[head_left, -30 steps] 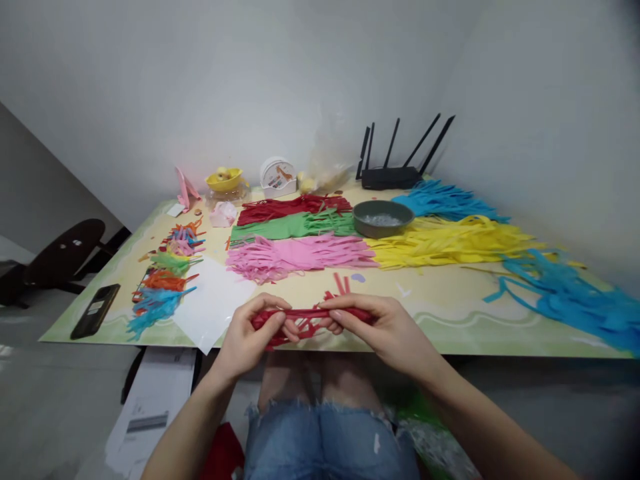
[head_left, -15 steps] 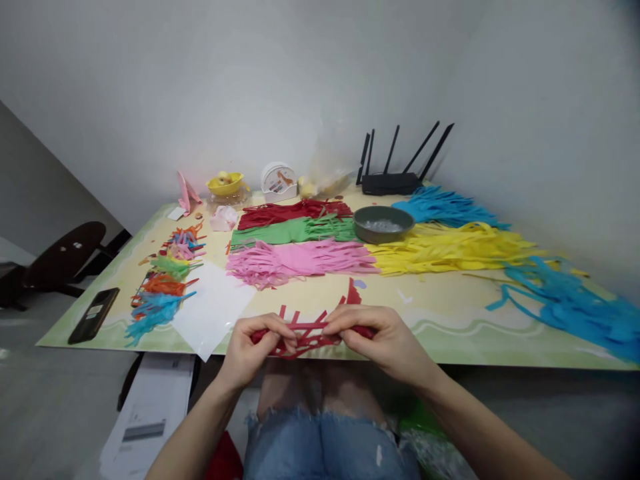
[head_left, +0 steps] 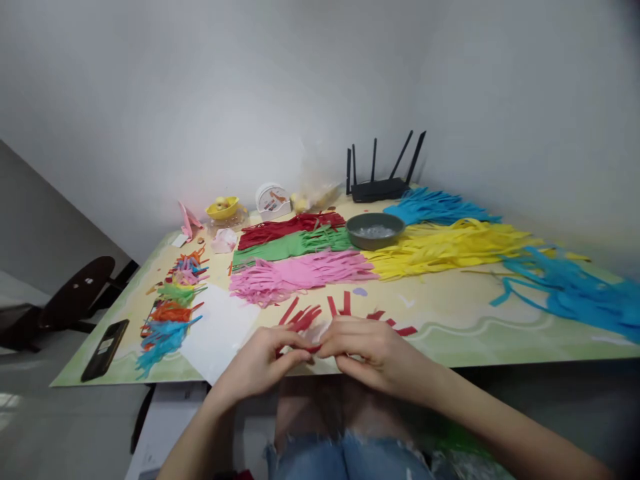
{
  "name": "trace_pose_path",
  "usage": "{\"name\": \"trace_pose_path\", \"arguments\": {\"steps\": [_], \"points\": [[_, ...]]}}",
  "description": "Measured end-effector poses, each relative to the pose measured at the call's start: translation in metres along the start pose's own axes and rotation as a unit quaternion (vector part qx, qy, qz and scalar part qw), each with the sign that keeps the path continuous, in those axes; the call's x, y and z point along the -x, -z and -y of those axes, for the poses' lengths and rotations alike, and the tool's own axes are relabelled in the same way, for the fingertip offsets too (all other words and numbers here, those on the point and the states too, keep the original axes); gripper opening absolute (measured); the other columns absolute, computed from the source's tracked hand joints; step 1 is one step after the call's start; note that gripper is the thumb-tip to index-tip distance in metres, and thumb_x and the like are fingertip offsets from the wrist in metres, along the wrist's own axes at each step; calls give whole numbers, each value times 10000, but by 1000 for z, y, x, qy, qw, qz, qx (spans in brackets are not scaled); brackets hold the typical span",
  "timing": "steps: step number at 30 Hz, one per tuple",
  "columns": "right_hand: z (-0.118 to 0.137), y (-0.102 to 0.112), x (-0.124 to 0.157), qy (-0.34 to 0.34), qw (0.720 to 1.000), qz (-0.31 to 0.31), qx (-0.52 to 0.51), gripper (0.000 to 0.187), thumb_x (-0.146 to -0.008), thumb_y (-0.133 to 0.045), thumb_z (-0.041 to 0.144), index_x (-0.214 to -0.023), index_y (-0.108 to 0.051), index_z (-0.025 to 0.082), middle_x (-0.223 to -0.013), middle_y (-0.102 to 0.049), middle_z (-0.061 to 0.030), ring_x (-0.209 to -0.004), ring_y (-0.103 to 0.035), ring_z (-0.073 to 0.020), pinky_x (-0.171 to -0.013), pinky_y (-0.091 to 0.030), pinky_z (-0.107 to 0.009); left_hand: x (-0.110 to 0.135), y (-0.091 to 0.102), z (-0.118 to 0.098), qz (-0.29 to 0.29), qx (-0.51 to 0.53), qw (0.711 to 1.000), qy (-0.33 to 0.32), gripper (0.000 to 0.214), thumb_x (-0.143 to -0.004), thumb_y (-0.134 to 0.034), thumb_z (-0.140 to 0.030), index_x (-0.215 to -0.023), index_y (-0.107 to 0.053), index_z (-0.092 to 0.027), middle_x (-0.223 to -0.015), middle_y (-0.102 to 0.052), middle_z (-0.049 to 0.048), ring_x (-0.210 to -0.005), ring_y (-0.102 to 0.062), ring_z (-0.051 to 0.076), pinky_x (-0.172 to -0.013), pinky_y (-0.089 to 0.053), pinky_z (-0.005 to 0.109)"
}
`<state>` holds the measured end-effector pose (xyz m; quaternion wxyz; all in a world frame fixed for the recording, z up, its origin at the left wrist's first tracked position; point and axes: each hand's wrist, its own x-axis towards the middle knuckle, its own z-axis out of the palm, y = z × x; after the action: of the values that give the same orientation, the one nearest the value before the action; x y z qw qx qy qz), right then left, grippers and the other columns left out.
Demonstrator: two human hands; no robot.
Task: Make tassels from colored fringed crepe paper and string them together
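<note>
My left hand [head_left: 260, 363] and my right hand [head_left: 367, 350] meet at the table's near edge, fingers pinched together on a bundle of red paper strips [head_left: 305, 319]. The strips fan upward and outward from between my fingers, some ends spreading right above the right hand. Most of the bundle's base is hidden by my fingers. A white sheet [head_left: 220, 330] lies just left of my left hand.
Piles of fringed paper cover the table [head_left: 450, 333]: pink [head_left: 300, 270], green [head_left: 290, 245], red [head_left: 287, 227], yellow [head_left: 450, 245], blue [head_left: 575, 293]. A grey bowl [head_left: 375, 230], a router [head_left: 377, 190], small coloured tassels [head_left: 170, 307] and a black phone [head_left: 105, 340] are also there. A dark chair [head_left: 70, 303] stands at left.
My hands have drawn closer together, squeezing the red strip from a stretched length into a bunch whose ends fan out. The view has tilted so the table sits lower.
</note>
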<state>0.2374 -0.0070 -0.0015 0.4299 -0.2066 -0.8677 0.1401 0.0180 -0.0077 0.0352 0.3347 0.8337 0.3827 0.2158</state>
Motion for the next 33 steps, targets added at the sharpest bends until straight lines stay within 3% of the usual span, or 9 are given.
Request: {"name": "trace_pose_path", "arguments": {"steps": [3,5,8,12,15,18,25,29,33], "points": [[0,1,9,33,999,0,41,216,-886,-480,89,-943,-676,160,-874,-695,-72,-827,-633,-154,-778,-505,-265,-6,-8,5,-13,-48,999,-15,198,-890,-553,-243,-807,-720,-179,-767,-722,37,-727,-648,154,-684,-475,236],[1,3,16,39,998,-10,45,217,-893,-473,91,-951,-672,153,-887,-695,-78,-849,-631,-162,-827,-499,-290,-7,-14,11,-66,-134,986,-80,167,-893,-553,-231,-851,-709,-189,-773,-727,35,-743,-651,155,-777,-477,279],[0,8,17,-72,996,-27,-43,229,-871,-515,127,-1051,-652,162,-982,-694,-83,-903,-640,-168,-829,-503,-283,-9,-19,19,-172,-296,914,-219,164,-906,-526,-165,-974,-671,-199,-794,-739,20,-746,-662,142,-1007,-372,408],[-9,11,3,-271,929,10,-253,330,-867,-579,359,-1123,-640,159,-1054,-694,-103,-951,-651,-200,-820,-507,-299,-14,-21,28,-236,-408,813,-341,264,-900,-509,-104,-1129,-616,-180,-918,-756,36,-925,-680,156,-1113,-236,449],[-21,0,-7,-313,867,68,-381,359,-842,-586,474,-824,-678,128,-741,-713,-74,-626,-626,-143,-619,-485,-257,-19,-20,35,-248,-417,797,-359,291,-900,-506,-107,-1168,-608,-157,-975,-753,56,-1006,-664,173,-1133,-200,454],[-27,-16,-9,-321,830,20,-455,354,-795,-643,489,-745,-631,139,-597,-674,-26,-483,-534,-92,-548,-432,-230,-26,-24,44,-276,-376,818,-336,270,-870,-546,-88,-1108,-635,-179,-945,-757,39,-950,-674,166,-1122,-219,459],[-35,-22,-36,-245,832,-97,-488,321,-784,-680,447,-853,-649,135,-641,-680,-29,-580,-620,-125,-593,-472,-255,-52,-28,44,-393,-47,906,-152,108,-819,-623,-197,-856,-722,-221,-867,-744,31,-856,-685,185,-952,-477,393],[-60,-18,-61,-222,864,-168,-419,267,-833,-634,409,-890,-620,148,-638,-660,-11,-569,-610,-121,-579,-476,-246,-81,-18,47,-351,148,924,-32,233,-808,-634,-347,-940,-751,-195,-949,-751,76,-887,-695,228,-851,-542,359],[-81,-26,-72,-224,908,-206,-290,132,-900,-550,313,-916,-538,182,-640,-634,21,-606,-619,-123,-594,-464,-227,-111,-17,62,-350,253,902,21,372,-739,-692,-423,-978,-745,-142,-974,-746,111,-898,-689,253,-822,-551,358]]}}
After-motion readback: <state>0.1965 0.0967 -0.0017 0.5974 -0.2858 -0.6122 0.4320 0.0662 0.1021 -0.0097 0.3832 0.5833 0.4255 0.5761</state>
